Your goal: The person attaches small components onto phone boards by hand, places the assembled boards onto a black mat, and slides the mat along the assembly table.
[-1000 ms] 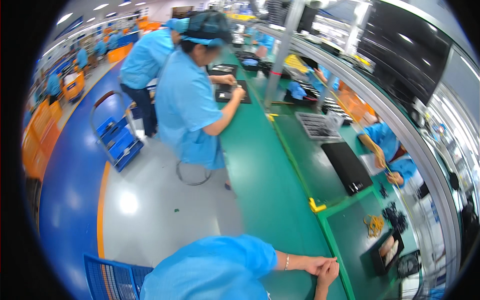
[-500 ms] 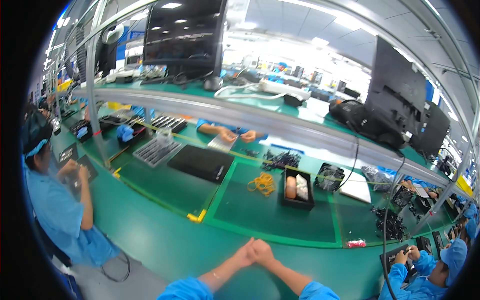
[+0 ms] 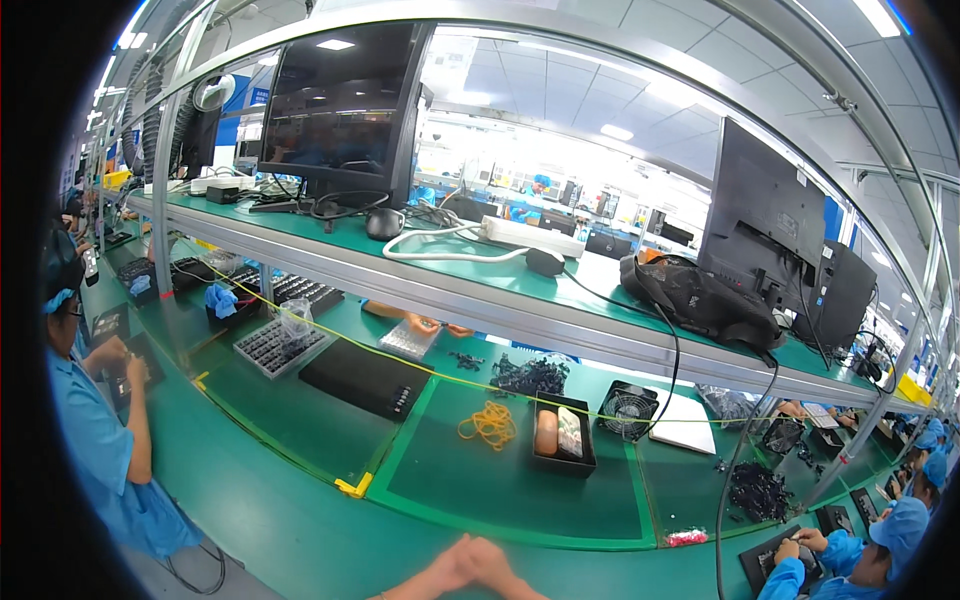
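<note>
"Green bench [image 3: 300, 525] is seen across the foreground; what is met first, from the left?"

"The left hand [image 3: 449, 566], pressed against the right hand [image 3: 488, 564]. Both are closed narrow; whether anything is held between the fingers cannot be told."

"And beyond them?"

"Yellow-orange rubber bands [image 3: 488, 425] are heaped ahead, well apart, with no clear long axis. Farther right, an open black box [image 3: 562, 466] is set lengthwise away, nearer the right hand."

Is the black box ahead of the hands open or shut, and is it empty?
Open, and not empty: no lid covers the black box; a brown item and a pale item show inside.
</note>
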The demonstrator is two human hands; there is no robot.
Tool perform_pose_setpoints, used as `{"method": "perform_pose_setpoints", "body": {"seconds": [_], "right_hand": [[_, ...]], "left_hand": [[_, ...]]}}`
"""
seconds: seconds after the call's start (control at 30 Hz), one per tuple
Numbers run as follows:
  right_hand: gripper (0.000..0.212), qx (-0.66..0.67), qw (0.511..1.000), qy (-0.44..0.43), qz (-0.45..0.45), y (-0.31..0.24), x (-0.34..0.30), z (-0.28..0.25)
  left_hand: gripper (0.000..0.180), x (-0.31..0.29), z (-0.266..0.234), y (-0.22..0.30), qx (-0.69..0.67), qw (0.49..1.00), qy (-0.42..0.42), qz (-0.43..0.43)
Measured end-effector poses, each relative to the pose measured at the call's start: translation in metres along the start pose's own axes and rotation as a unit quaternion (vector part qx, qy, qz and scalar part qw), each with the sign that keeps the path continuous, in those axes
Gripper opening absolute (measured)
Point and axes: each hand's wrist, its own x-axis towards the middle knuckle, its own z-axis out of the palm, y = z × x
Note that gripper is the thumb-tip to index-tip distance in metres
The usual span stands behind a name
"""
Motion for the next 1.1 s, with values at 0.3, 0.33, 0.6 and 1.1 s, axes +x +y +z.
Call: {"method": "perform_pose_setpoints", "body": {"seconds": [0.3, 0.33, 0.6, 1.1], "right_hand": [[0.021, -0.004, 1.0, 0.026, 0.005, 0.012, -0.007, 0.005], [0.02, 0.017, 1.0, 0.021, 0.009, 0.005, -0.005, 0.003], [0.021, 0.017, 0.999, 0.029, -0.025, -0.003, -0.004, 0.002], [0.018, 0.024, 0.999, 0.008, -0.029, -0.008, 0.008, -0.012]], "left_hand": [[0.035, 0.0, 0.004, 0.0, 0.021, 0.999, 0.022, -0.012], [0.035, -0.001, 0.004, 0.0, 0.018, 0.999, 0.034, -0.007], [0.035, -0.011, 0.008, -0.002, 0.008, 1.0, 0.025, -0.016], [0.038, 0.001, -0.004, -0.003, -0.03, 0.997, -0.06, -0.028]]}}
